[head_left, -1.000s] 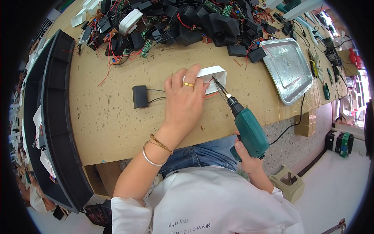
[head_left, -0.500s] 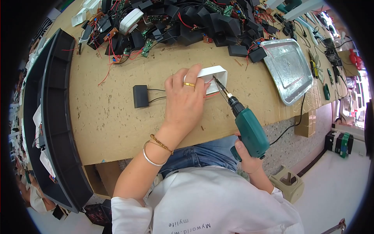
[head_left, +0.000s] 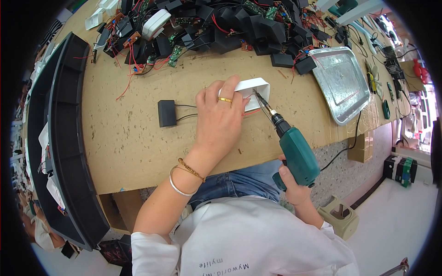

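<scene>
Hands apart: left hand (head_left: 220, 118) clamped on white housing (head_left: 255, 84), left of the metal tray (head_left: 342, 85); right hand (head_left: 293, 186) wrapped round teal pistol-grip tool (head_left: 299, 154), tip at housing's open side. Black block (head_left: 166, 113) with two dark leads (head_left: 185, 106) sits farther left of tray.

Speckled floor (head_left: 332, 151) is showing past the counter's (head_left: 133, 156) near edge; bright light is glowing beyond its right edge.

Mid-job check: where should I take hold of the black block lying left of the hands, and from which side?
I'd pinch the black block across its near and far ends, coming from the left: two dark wires leave its right side toward the left hand, while its left side looks unobstructed.
</scene>
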Demonstrator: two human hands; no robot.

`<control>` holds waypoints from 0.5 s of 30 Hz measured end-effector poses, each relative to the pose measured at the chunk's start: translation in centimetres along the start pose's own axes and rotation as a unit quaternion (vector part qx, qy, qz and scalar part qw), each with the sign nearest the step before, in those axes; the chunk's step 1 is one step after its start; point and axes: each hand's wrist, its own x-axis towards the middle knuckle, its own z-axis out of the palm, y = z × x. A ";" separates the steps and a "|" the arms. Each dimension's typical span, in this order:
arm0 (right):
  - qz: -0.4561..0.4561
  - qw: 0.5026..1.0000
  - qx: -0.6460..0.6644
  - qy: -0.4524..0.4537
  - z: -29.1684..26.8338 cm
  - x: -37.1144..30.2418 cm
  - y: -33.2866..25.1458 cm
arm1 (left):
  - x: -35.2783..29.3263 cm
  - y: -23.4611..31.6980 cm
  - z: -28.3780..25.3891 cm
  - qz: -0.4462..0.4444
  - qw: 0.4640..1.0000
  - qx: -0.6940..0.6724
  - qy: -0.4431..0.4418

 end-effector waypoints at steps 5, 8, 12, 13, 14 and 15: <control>0.006 1.000 0.017 0.000 -0.1 -0.1 0.0 | 0.0 0.0 0.0 0.003 1.000 0.004 0.005; 0.000 1.000 0.017 0.002 0.0 0.1 -0.2 | -0.1 0.0 0.1 0.004 1.000 0.003 0.006; 0.006 1.000 0.003 0.001 -0.1 -0.2 -0.1 | 0.0 0.1 0.0 0.002 1.000 0.002 0.010; 0.008 1.000 0.010 0.002 -0.1 -0.2 -0.3 | 0.0 0.1 -0.1 -0.001 1.000 0.002 0.010; 0.009 1.000 0.016 0.005 -0.1 -0.2 -0.4 | 0.0 0.1 -0.1 -0.001 1.000 0.002 0.010; 0.010 1.000 0.015 0.005 -0.1 -0.2 -0.4 | 0.0 0.1 -0.1 0.000 1.000 0.004 0.006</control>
